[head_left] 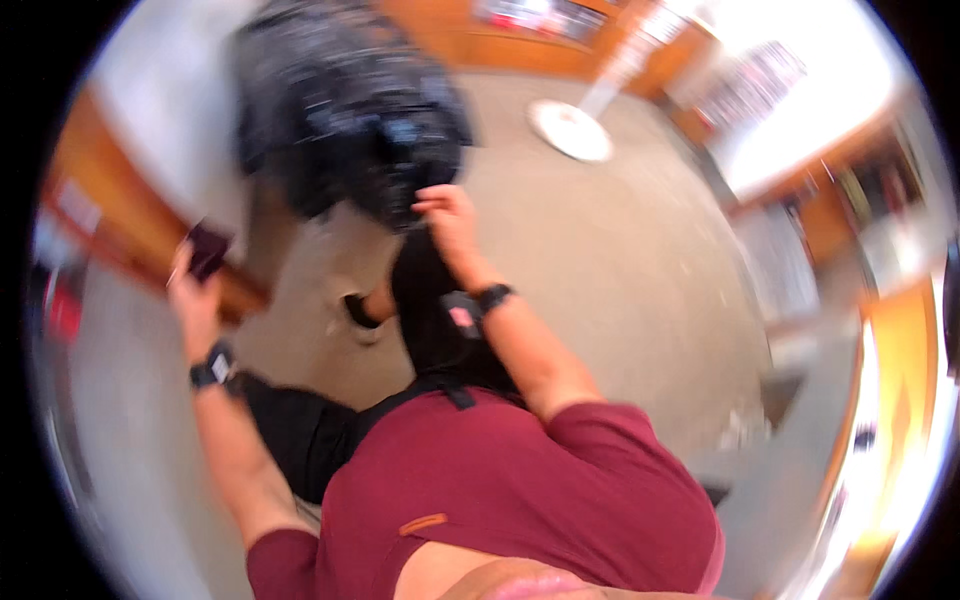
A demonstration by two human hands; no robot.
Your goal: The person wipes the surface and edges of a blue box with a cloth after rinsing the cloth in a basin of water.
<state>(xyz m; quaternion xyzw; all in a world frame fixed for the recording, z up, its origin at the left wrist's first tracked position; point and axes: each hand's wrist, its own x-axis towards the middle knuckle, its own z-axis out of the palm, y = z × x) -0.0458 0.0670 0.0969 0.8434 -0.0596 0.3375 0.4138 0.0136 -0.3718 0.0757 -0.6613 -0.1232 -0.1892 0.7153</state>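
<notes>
In my left hand [190,285] is a small, flat, dark maroon object [207,250], gripped between the thumb and fingers; blur hides what kind of thing it is. A dark band with a pale face circles that wrist. My right hand [448,212] is in front of me, fingers loosely bent and apart, with nothing visible in them. Its fingertips overlap the lower right edge of a large heap of shiny black plastic sheeting [350,110]; whether they touch it I cannot tell. Another dark band is on the right wrist.
Wooden cabinets [140,210] run along the left, and more wood fronts stand at the back. A white post on a round white base [570,130] rises from the beige floor [640,260]. Counters and shelves [830,170] line the right. Much is motion-blurred.
</notes>
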